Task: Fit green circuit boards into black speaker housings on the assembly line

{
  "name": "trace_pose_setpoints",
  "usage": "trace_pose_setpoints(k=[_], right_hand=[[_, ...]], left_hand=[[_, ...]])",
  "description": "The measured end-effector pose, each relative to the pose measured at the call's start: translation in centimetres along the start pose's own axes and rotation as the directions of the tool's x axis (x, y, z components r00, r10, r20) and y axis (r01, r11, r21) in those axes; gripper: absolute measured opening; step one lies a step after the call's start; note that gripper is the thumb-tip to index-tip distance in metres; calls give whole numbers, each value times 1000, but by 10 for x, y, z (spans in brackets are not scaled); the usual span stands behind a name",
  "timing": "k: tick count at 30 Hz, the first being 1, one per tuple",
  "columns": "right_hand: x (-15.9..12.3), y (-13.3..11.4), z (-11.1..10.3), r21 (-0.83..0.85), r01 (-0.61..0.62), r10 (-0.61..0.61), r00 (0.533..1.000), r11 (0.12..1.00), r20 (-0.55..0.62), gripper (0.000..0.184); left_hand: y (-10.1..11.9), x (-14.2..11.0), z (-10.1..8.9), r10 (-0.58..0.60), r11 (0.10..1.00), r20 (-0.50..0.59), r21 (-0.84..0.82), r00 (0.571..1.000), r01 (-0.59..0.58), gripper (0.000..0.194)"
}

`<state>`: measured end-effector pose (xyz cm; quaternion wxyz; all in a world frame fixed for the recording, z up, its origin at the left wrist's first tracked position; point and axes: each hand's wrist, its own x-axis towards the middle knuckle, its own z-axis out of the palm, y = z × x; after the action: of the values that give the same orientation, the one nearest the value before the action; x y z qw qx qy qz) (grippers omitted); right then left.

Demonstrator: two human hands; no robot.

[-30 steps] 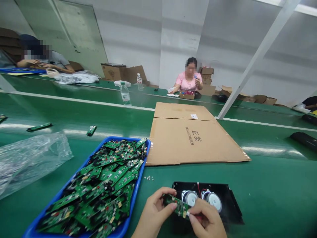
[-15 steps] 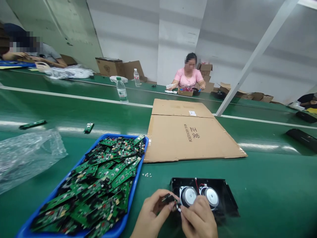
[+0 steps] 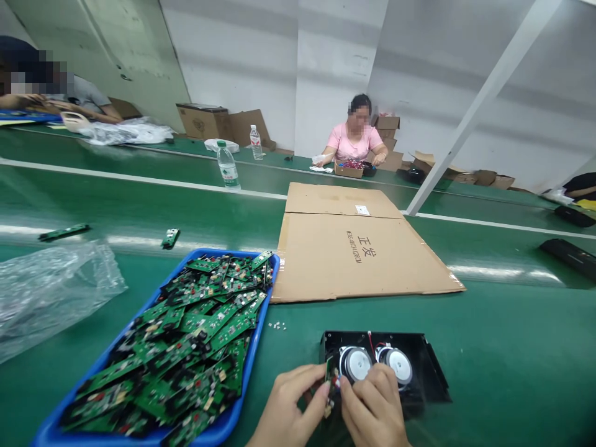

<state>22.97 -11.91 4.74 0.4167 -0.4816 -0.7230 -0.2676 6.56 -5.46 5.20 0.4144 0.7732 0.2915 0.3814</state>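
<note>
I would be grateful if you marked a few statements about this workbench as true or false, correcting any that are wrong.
1. The left hand holds a circuit board. True.
2. The blue tray is empty. False: the blue tray is heaped with green boards.
3. Two round speakers are in the black casing. True.
4. The large cardboard sheet stands upright. False: the large cardboard sheet lies flat on the green table.
5. The clear plastic bag is to the left of the blue tray. True.
6. The green-capped bottle is tipped on its side. False: the green-capped bottle stands upright.
</note>
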Motion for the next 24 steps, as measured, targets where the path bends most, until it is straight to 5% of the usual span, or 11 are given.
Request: trace_pose_setpoints(k=[7, 17, 21, 24], right_hand=[[0, -1, -1, -16, 71, -70, 996, 997, 48, 19], [7, -5, 0, -7, -3, 3, 1000, 1000, 8, 24], [9, -4, -1, 61, -74, 73, 997, 995, 19, 20], [23, -3, -12, 82, -139, 127, 983, 987, 132, 23]], left_hand=[[8, 7, -2, -14, 996, 55, 85, 998, 9, 31], [2, 0, 6, 317, 924, -7, 227, 948, -308, 27], [4, 2, 3, 276, 947, -8, 176, 961, -271, 23], [8, 6, -2, 174, 977, -26, 126, 984, -169, 23]])
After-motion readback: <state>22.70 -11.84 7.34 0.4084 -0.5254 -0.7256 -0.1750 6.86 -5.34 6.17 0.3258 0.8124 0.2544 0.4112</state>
